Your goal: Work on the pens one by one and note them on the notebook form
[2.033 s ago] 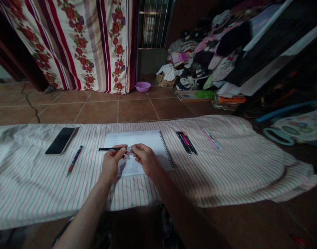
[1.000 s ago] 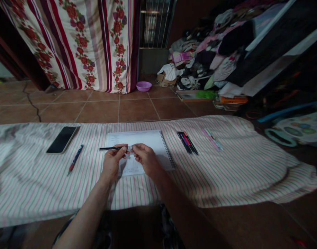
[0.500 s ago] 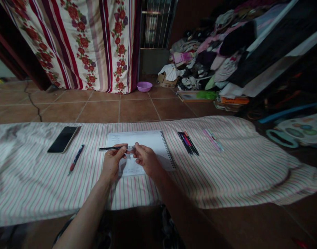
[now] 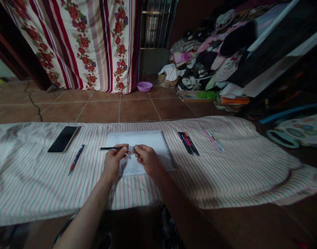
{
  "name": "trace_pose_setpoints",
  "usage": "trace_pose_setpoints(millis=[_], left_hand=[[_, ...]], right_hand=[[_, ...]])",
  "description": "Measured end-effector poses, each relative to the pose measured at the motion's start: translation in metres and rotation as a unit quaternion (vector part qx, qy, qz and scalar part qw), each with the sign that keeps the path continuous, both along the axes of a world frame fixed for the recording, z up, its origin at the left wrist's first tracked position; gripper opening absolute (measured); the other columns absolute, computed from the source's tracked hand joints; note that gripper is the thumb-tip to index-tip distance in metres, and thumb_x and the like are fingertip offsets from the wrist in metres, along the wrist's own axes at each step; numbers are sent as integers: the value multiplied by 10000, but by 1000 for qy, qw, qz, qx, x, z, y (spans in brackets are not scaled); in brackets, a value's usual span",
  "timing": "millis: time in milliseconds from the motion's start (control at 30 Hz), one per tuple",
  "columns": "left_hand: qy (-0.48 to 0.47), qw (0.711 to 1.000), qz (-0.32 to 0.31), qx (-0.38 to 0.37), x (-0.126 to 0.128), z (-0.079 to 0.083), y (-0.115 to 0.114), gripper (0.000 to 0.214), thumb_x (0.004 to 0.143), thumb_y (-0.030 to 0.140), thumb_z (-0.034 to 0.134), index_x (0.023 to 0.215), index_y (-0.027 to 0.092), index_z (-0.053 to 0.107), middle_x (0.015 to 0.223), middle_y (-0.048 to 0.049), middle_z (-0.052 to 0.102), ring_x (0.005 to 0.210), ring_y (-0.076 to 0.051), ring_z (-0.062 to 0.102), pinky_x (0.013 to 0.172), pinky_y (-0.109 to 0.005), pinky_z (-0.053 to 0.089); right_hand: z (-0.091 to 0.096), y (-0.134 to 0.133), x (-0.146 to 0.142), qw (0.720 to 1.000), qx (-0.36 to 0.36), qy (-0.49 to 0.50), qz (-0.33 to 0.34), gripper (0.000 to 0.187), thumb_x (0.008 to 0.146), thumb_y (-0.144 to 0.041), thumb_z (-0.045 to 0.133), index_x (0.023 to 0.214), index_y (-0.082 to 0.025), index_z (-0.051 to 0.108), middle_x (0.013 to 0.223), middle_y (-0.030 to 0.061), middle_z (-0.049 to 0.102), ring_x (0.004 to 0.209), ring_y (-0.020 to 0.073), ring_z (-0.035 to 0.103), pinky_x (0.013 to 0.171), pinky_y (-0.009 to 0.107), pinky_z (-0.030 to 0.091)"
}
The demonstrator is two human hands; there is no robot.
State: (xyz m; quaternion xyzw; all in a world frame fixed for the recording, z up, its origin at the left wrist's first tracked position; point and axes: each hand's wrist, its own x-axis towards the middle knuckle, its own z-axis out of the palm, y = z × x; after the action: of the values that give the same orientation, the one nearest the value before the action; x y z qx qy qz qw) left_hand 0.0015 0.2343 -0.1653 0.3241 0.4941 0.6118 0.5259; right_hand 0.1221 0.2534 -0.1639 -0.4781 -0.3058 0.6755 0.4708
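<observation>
Over the open spiral notebook (image 4: 148, 137) both hands meet around a black pen (image 4: 109, 148). My left hand (image 4: 114, 159) pinches the pen's barrel, whose dark end sticks out to the left. My right hand (image 4: 146, 157) has its fingertips closed at the pen's other end, where a clear, pale section shows between the two hands. What exactly the right fingertips grip is partly hidden. To the left lies a blue and red pen (image 4: 76, 159), and beyond it a dark-screened phone (image 4: 63, 139). Right of the notebook rest several dark pens (image 4: 188, 143).
Pink and pale pens (image 4: 213, 140) lie farther right on the striped cloth (image 4: 226, 173). Beyond the cloth are a tiled floor (image 4: 101, 107), a purple basin (image 4: 144, 86), a floral curtain (image 4: 96, 45) and a heap of clothes (image 4: 207, 55).
The right thumb and fingers have drawn closer together at the pen's clear end. The pen and left hand have shifted very slightly right; the other things lie where they were.
</observation>
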Motion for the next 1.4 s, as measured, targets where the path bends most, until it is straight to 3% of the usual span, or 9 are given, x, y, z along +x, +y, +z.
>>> trace_pose_setpoints(millis=[500, 1400], left_hand=[[-28, 999, 17, 9, -3, -2, 2, 255, 569, 281, 763, 746, 113, 688, 670, -31, 646, 590, -112, 578, 513, -211, 385], [-58, 998, 13, -17, -3, -1, 2, 318, 551, 281, 779, 781, 85, 681, 671, -39, 646, 591, -111, 591, 499, -190, 397]], right_hand=[[7, -2, 1, 999, 15, 41, -2, 242, 542, -231, 694, 753, -172, 589, 651, -24, 583, 529, 61, 450, 490, 198, 304], [10, -1, 1, 999, -27, 26, -38, 156, 615, -216, 675, 756, -161, 637, 708, 3, 645, 531, 51, 482, 473, 174, 325]])
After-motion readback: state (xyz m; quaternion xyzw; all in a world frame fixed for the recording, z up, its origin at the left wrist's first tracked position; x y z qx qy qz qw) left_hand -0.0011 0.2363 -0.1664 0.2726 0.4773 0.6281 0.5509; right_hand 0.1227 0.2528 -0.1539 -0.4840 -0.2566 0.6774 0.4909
